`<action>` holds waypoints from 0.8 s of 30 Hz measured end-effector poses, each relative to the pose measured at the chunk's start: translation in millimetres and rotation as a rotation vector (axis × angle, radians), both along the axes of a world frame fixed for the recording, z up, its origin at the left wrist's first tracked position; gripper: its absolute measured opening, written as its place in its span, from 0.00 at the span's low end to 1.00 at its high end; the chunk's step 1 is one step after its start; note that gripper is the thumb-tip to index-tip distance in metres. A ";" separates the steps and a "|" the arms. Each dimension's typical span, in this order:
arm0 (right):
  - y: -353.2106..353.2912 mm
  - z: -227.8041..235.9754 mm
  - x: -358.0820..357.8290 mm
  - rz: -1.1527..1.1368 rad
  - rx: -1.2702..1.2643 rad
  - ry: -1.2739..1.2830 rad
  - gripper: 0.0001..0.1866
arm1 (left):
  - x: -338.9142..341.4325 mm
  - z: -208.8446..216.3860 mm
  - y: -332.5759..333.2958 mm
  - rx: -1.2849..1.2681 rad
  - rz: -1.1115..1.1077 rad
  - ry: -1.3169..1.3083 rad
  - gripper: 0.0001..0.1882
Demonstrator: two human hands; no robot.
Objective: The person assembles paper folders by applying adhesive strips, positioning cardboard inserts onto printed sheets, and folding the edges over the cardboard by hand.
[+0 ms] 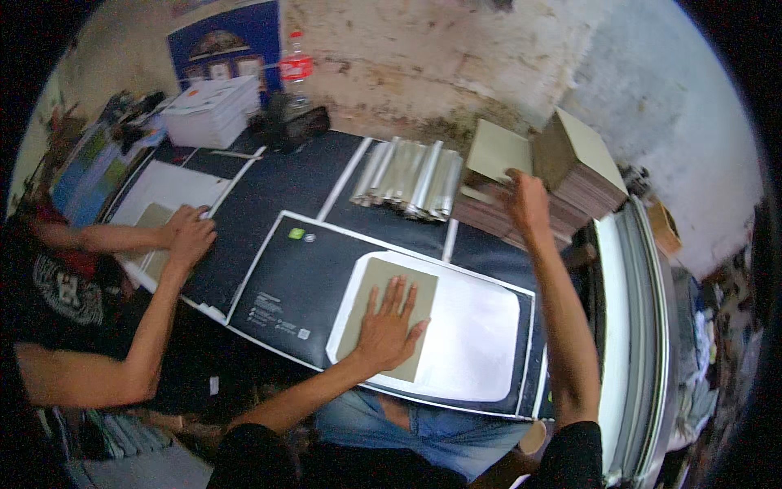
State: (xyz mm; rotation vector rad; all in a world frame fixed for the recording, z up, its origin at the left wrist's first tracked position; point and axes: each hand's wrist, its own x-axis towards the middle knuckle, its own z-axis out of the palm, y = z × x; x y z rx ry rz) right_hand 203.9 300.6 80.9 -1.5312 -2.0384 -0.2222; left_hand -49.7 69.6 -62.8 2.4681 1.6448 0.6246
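My left hand point(389, 330) lies flat with its fingers spread on a grey-brown cardboard panel point(379, 273). The panel rests on the left half of a white sheet point(472, 342) with rounded corners, whose right half is bare. Under the sheet is a black printed mat point(273, 281) with white edges. Further off to the right, my right hand point(528, 202) reaches the left stack of cardboard panels point(498, 151). Its fingers are closed at the near edge of the top panel, partly hidden and blurred.
A second, taller cardboard stack point(574, 151) stands beside the first. Left of them lies a row of folded pale strips point(407, 175). A co-worker's hands point(189, 232) work on another sheet at the left. Behind are a paper pile point(208, 114) and a bottle point(296, 73).
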 end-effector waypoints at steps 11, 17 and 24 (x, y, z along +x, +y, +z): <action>-1.8 -6.4 -2.6 0.114 0.254 -0.241 0.22 | -38.6 0.4 -4.3 0.008 0.039 0.020 0.40; 20.5 -7.9 -0.4 0.025 0.049 -0.262 0.15 | -34.9 5.0 -4.4 -0.029 0.044 0.031 0.40; 10.7 -22.1 -1.1 0.124 0.185 -0.149 0.21 | -36.3 3.7 -5.3 -0.048 0.043 0.029 0.39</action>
